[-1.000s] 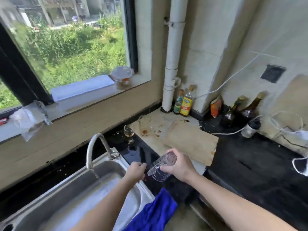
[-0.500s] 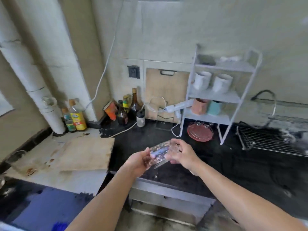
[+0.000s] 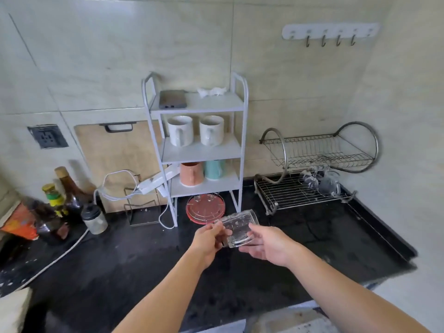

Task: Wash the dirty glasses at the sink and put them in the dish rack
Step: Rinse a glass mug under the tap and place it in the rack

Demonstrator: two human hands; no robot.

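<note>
1. Right now a clear, thick-walled glass (image 3: 237, 228) with a patterned surface is lying on its side in the air above the near-middle of the black bench (image 3: 120, 260), with its mouth pointing far-right.
2. At its near-left end the left hand (image 3: 209, 241) is gripping the glass, fingers curled round the base.
3. Meanwhile the right hand (image 3: 269, 246) is cupping the glass from below and the right, its fingers loosely bent under the wall and its thumb lying against the side.
4. Further right, a two-tier dish rack (image 3: 283, 193) of shiny metal wire is standing against the tiled wall, and clear glasses (image 3: 322, 181) are lying on its lower grid.
5. Just beyond the hands, a white metal shelf unit (image 3: 241, 131) is carrying two white mugs (image 3: 180, 131), a pink mug (image 3: 191, 173) and a teal mug (image 3: 213, 169).
6. Under it a round pink plate (image 3: 205, 207) is sitting on the bench.
7. At far left, brown bottles (image 3: 69, 188) are standing together; one small bottle (image 3: 54, 197) is wearing a yellow-green label, its writing too small to read.
</note>
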